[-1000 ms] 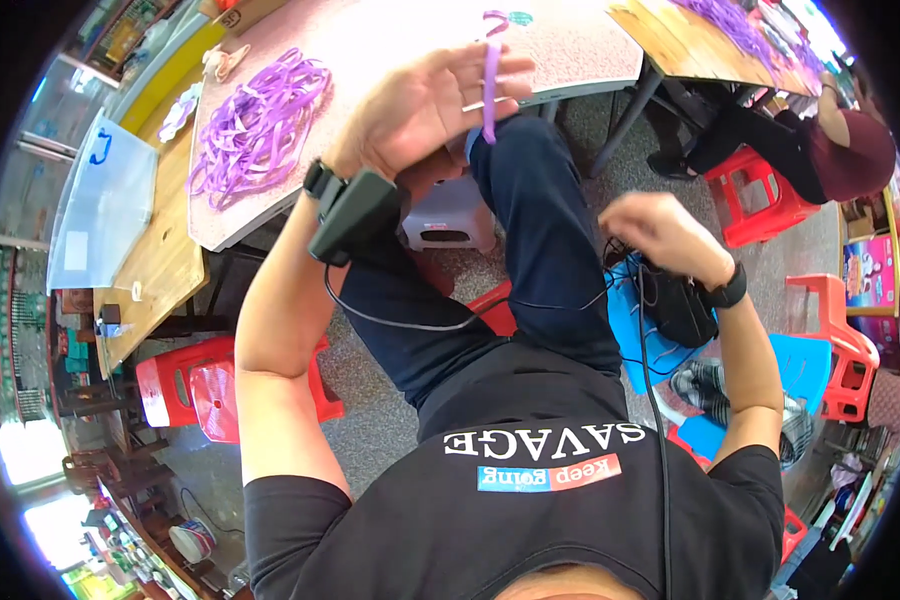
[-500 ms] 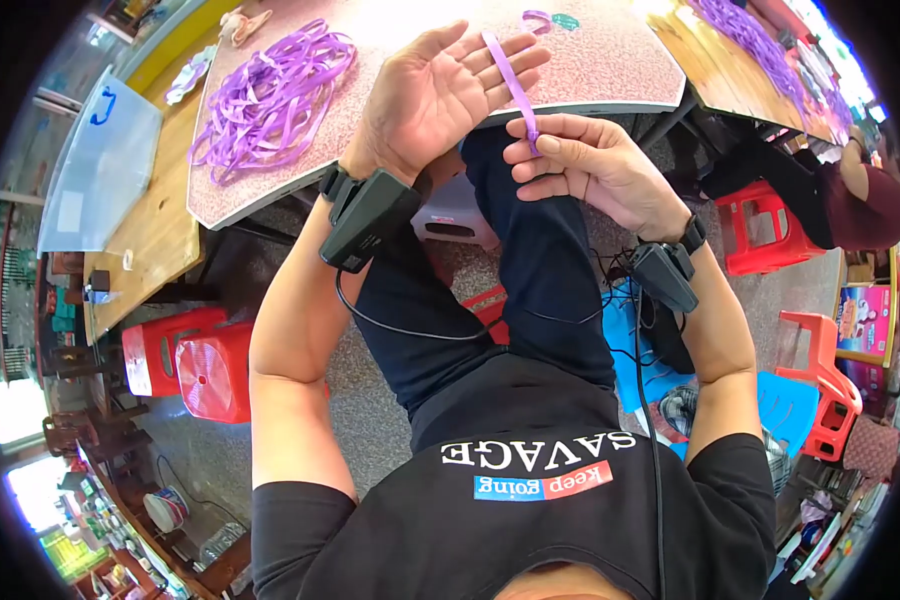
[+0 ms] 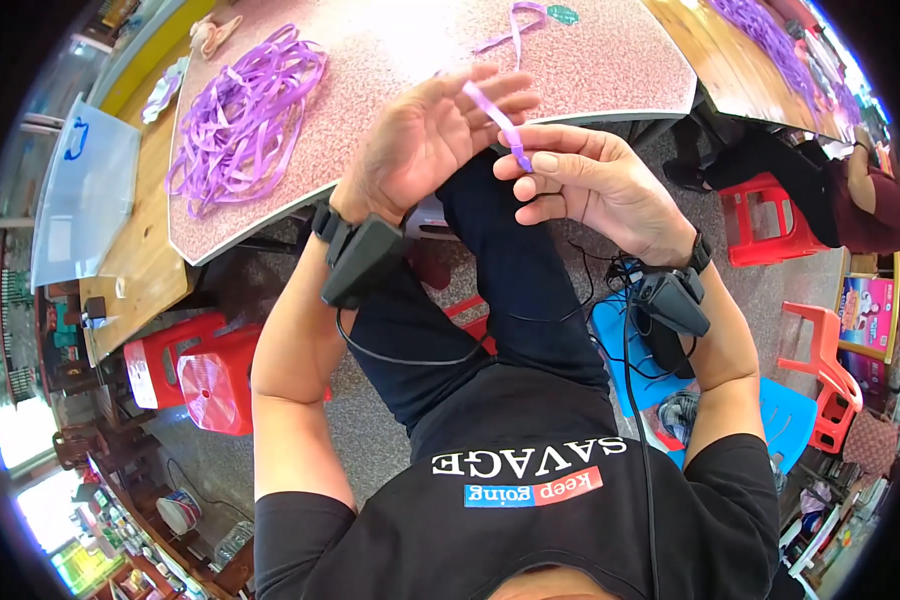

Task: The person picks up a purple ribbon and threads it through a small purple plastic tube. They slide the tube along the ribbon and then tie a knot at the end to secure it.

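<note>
Held above the near edge of the speckled pink table (image 3: 610,60), over the lap: one short purple strip (image 3: 497,118), slanting from upper left to lower right between both hands. Left hand (image 3: 425,145) spread wide, palm up, fingers loosely fanned, the strip's upper end lying across the fingertips rather than clamped. Right hand (image 3: 595,185) curled, thumb and forefinger pinched on the strip's lower end, remaining fingers folded beneath. Thin, flat and glossy in look; probably very light, limp enough to flop under its own weight, likely slick on its faces and apt to twist or curl, hardly fragile. Best taken near an end, flat between thumb pad and fingertip, with a second pinch further along to keep it taut and untwisted. On the table's far left corner, a loose tangled heap of like purple strips (image 3: 240,115); near the far edge, a single looped strip (image 3: 515,25) beside a small green tag (image 3: 562,14). Black wrist-worn devices (image 3: 362,258) on both forearms, cables trailing down toward the lap. Red plastic stools (image 3: 195,370) on the floor to the left; another seated person (image 3: 850,190) off past the table's right corner.
</note>
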`<move>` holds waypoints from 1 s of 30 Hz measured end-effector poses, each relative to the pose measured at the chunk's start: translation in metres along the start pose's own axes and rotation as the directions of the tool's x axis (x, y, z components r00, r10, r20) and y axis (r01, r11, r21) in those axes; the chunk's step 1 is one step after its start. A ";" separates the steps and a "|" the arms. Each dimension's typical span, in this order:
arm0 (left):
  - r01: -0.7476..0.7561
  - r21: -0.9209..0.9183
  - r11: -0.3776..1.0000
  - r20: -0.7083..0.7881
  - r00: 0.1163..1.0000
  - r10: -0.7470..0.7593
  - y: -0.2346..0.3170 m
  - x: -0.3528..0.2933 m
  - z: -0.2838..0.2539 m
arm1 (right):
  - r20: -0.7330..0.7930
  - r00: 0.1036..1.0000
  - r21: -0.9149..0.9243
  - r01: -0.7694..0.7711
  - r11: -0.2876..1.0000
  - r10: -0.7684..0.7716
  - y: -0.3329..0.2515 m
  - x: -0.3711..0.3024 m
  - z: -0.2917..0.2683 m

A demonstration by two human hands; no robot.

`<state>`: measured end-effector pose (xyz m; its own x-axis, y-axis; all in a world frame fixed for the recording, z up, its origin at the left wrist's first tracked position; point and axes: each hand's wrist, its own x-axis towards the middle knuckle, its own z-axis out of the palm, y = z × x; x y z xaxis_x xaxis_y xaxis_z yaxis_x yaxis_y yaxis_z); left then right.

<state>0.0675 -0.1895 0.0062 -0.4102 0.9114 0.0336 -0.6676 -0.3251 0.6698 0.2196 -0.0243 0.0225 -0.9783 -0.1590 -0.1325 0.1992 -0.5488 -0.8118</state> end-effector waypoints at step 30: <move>-0.396 -0.141 0.907 -0.340 0.880 0.332 0.076 -0.038 -0.056 | -0.395 0.861 -0.414 0.145 0.899 -0.321 -0.110 -0.008 -0.179</move>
<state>-0.0024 -0.2629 0.0144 -0.7935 0.6085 -0.0002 -0.5307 -0.6919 0.4896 0.1957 0.1842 0.0110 -0.9282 0.3637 -0.0786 0.0140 -0.1770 -0.9841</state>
